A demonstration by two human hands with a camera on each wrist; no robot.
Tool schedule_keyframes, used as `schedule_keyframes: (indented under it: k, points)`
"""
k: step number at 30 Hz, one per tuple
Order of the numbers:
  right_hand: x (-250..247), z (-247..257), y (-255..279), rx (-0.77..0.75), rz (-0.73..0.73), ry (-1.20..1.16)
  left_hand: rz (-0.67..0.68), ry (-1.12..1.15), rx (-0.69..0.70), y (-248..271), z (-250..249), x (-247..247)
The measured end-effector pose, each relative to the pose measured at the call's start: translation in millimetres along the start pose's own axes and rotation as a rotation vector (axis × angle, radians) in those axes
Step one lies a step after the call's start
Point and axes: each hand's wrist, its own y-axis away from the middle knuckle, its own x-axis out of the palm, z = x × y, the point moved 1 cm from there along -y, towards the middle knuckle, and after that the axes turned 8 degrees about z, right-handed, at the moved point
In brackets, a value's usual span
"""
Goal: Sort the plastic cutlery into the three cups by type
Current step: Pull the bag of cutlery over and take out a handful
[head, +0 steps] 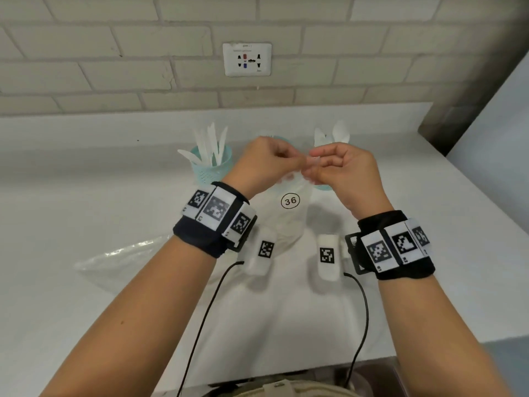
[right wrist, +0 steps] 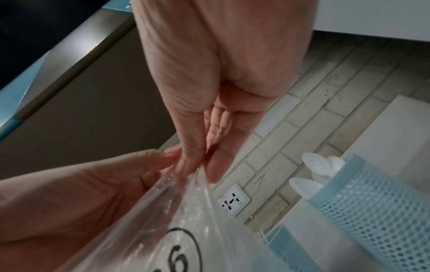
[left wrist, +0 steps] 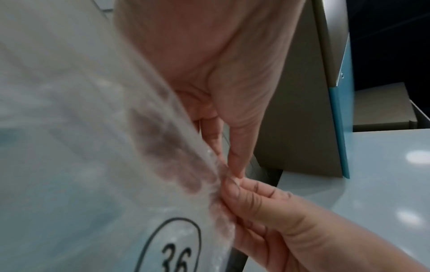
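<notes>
1. I see a second clear plastic bag (head: 114, 262) lying flat on the white counter (head: 86, 181), and a white wall socket (head: 247, 59) on the brick wall.
2. A clear plastic bag marked 36 (head: 289, 207) hangs before the middle cup, hiding it.
3. White plastic knives (head: 210, 144) stand in the left pale-blue perforated cup (head: 213, 167); white spoons (right wrist: 316, 171) in the right cup (right wrist: 377, 208).
4. My left hand (head: 263, 164) and right hand (head: 340, 173), raised together, each pinch the bag's top edge.

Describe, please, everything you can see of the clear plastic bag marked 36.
The clear plastic bag is thin, transparent and crinkled, printed with a black circled 36. It hangs upright above the white counter, in front of the cups. The left hand and the right hand pinch its top edge side by side. Nothing can be made out inside.
</notes>
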Motion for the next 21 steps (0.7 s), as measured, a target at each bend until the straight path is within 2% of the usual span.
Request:
schedule_keyframes:
  k: [5, 9, 14, 18, 21]
  points:
    - [-17, -4, 1, 0.009, -0.08, 0.02, -0.022, -0.233, 0.096, -5, -11, 13]
    - [-47, -13, -6, 0.02, -0.231, 0.058, -0.067, -0.372, 0.12, 9, 13, -7]
    - [-70, -24, -13, 0.035, -0.349, 0.154, -0.246, -0.564, 0.124, 39, 59, -54]
    - [-71, -30, -23, 0.045, -0.363, 0.323, -0.369, -0.682, 0.163, 55, 77, -85]
    - [-65, -30, -26, 0.074, -0.305, 0.592, -0.4, -0.692, 0.188, 64, 81, -91]
